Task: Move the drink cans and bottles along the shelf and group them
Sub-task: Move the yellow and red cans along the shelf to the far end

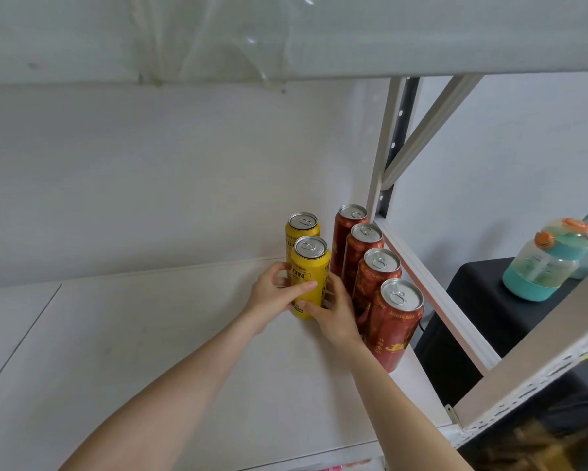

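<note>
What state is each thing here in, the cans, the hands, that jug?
Front yellow can: upright, sealed, gripped by both hands.
Rear yellow can: upright, sealed, just behind.
Red cans: four, upright, sealed, in a row.
Left hand: grips the front yellow can.
Right hand: grips it too.
Teal jug: upright, lid on.

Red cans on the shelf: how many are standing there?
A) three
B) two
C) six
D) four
D: four red cans stand in a row along the right edge of the shelf, next to the front yellow can, which the left hand and right hand hold.
</note>
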Demonstrator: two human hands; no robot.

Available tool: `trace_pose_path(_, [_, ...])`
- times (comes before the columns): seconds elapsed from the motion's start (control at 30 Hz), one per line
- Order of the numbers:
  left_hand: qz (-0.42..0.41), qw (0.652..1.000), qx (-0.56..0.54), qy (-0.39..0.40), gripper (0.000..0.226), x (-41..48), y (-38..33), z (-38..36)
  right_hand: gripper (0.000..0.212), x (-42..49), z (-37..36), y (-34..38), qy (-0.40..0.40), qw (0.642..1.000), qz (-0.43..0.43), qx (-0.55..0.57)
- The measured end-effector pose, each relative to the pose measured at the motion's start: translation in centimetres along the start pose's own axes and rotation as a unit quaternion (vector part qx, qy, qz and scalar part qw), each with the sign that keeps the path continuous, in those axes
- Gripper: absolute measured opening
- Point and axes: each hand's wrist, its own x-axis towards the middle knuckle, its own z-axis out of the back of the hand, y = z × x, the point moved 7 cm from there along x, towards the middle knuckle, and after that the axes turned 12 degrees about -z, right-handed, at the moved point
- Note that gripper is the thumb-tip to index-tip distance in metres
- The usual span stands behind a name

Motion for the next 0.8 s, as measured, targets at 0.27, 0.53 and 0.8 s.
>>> trace_pose_path(0.27, [-0.001, 1.000, -0.001, -0.005, 0.058, 0.8, 0.1, 0.3, 0.065, 0.9, -0.3, -0.1, -0.001, 1.000, 0.003, 0.004])
trace_pose_path(0.53, [-0.009, 1.000, 0.013, 0.000, 0.055, 0.8, 0.2, 0.3, 0.064, 0.7, -0.2, -0.1, -0.013, 1.000, -0.001, -0.001])
trace_pose_path(0.8, [-0.037, 0.996, 0.086, 0.002, 0.042, 0.1, -0.5, 1.9, 0.061, -0.9, 0.3, -0.2, -0.082, 0.996, -0.028, -0.033])
